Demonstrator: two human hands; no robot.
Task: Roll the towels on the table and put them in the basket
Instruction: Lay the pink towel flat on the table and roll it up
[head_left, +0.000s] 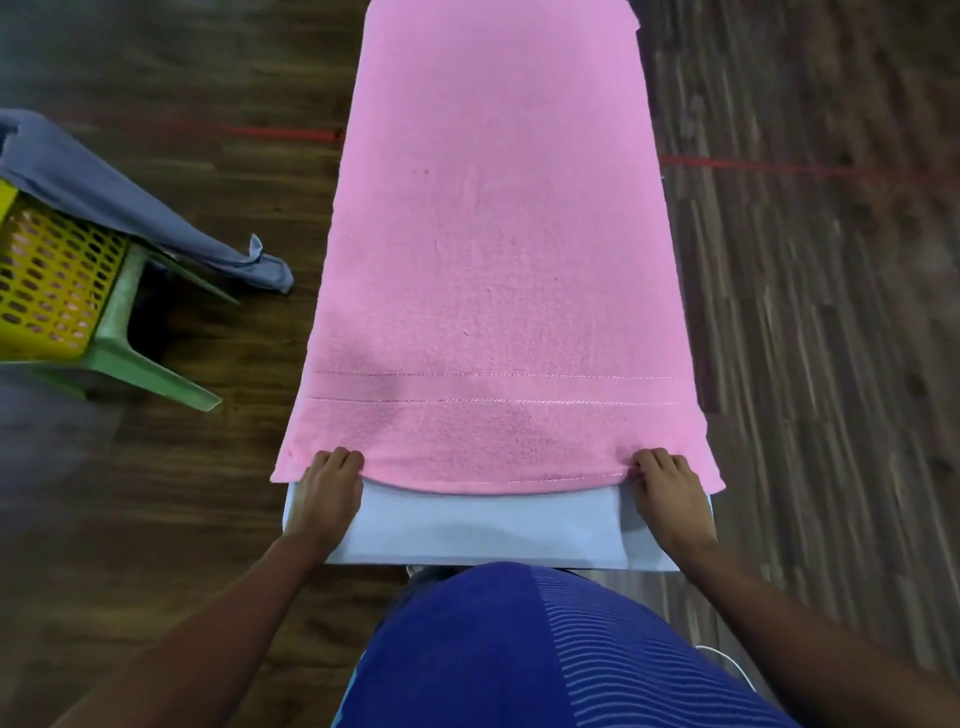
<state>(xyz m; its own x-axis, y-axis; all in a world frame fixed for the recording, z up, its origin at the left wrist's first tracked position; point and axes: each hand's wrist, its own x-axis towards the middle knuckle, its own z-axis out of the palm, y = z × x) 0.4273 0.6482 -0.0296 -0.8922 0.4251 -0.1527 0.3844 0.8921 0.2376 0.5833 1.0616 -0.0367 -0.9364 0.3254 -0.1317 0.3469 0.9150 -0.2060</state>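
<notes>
left hand (324, 493) and right hand (670, 493) both got fingers curled round the near hem of the pink towel (493, 260)

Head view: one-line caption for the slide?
Left hand and right hand pinch the near hem of a pink towel laid flat on the table; yellow basket sits at left.

The pink towel (493, 234) over the table (467, 525) is fuzzy, matt cloth with stitched lines; the table's bare top looks smooth and matt. Left of the table, the yellow basket (57, 280) is perforated plastic, draped with smooth grey-blue cloth (78, 176).
</notes>
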